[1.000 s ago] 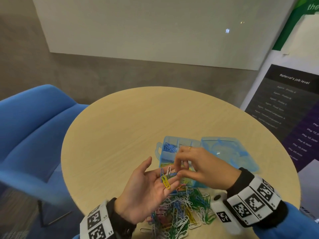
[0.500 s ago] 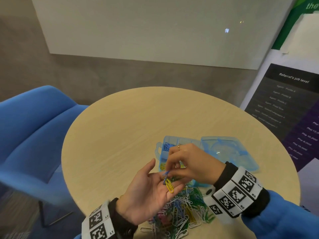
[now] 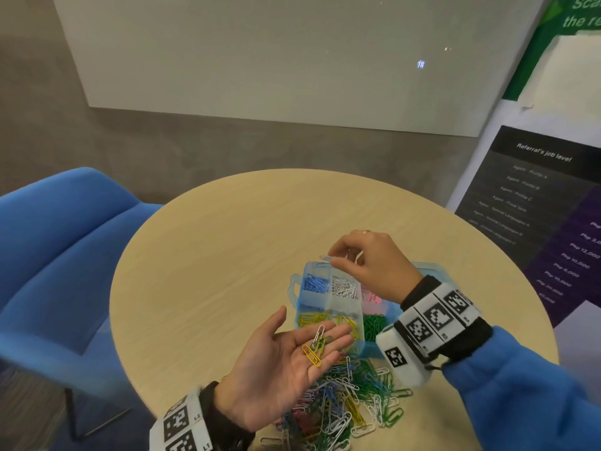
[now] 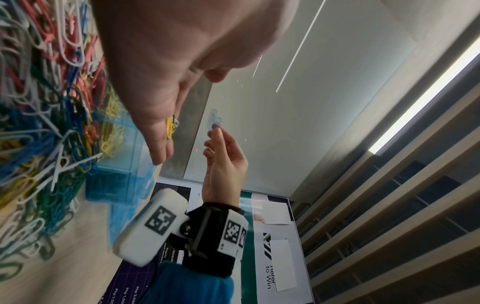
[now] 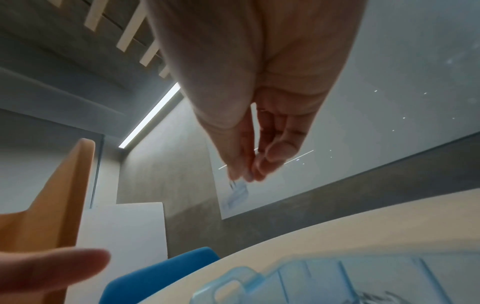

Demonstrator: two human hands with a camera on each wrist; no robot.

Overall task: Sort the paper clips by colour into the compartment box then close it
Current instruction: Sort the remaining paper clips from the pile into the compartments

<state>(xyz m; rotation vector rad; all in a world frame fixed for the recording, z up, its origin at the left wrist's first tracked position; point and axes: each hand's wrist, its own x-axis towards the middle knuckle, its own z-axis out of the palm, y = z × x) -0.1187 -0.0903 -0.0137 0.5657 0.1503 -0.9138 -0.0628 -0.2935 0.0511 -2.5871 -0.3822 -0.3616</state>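
A blue paper clip [image 3: 325, 258] is pinched in the right hand [image 3: 367, 265] above the far edge of the open compartment box [image 3: 328, 301] on the round table [image 3: 208, 255]. The left hand [image 3: 286, 362] lies flat, palm up, with a yellow clip [image 3: 311, 354] and a white clip [image 3: 319, 333] on its fingers. It hovers over the loose pile of clips [image 3: 344, 408] just in front of the box.

Open blue compartment box [image 3: 328, 304] holds colour-sorted clips; mixed paper clips [image 3: 344, 405] heaped just beside it.

A round wooden bench [image 3: 227, 255] stands by a blue chair [image 3: 58, 255], under a whiteboard [image 3: 292, 53] on a grey wall (posters [image 3: 536, 190] right).
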